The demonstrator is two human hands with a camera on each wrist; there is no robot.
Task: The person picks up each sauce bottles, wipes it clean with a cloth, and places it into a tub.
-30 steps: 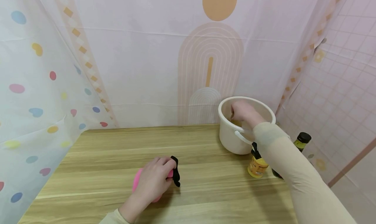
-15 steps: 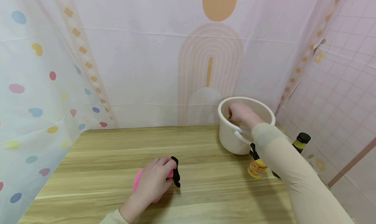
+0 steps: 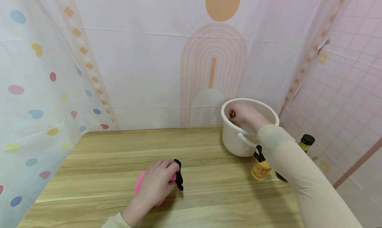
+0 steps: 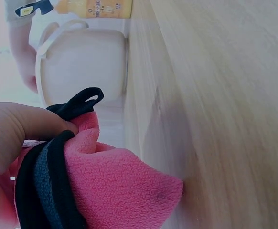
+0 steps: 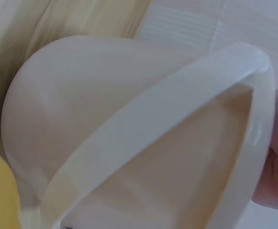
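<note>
Since the earlier frames the right hand [image 3: 242, 114] has slid a little toward the left side of the bucket's [image 3: 235, 138] mouth, while the left hand [image 3: 155, 185] has stayed put on the cloth [image 3: 138, 185]. The left hand lies over the pink cloth on the table [image 3: 104, 161], fingers curled down over it and a fingertip [image 4: 29, 125] pressing its black loop [image 4: 81, 102] — a gripping hold, seen close in the left wrist view. The cloth reads as fleece: soft, light, limp, likely to bunch and drag rather than slide as one piece; the firmest purchase is judged to be the black edging under the fingers, not the loose pink fold beyond them. The right hand reaches down inside the bucket, at the rim [image 5: 187, 95] on the side away from the left hand; whether it pinches the wall, holds something within or merely rests there cannot be told. The bucket appears to be thin white plastic — stiff, light, smooth, liable to tip if pulled by one side of the rim; its bail handle [image 3: 246, 142] hangs on the near side, below the wrist. Hidden: the bucket's contents and the right fingertips. Partly hidden behind the right sleeve [image 3: 286, 161]: a yellow bottle [image 3: 260, 170] and a dark bottle [image 3: 304, 143]. The right wrist view shows only blurred rim and wall, with a sliver of the hand at its edge.
</note>
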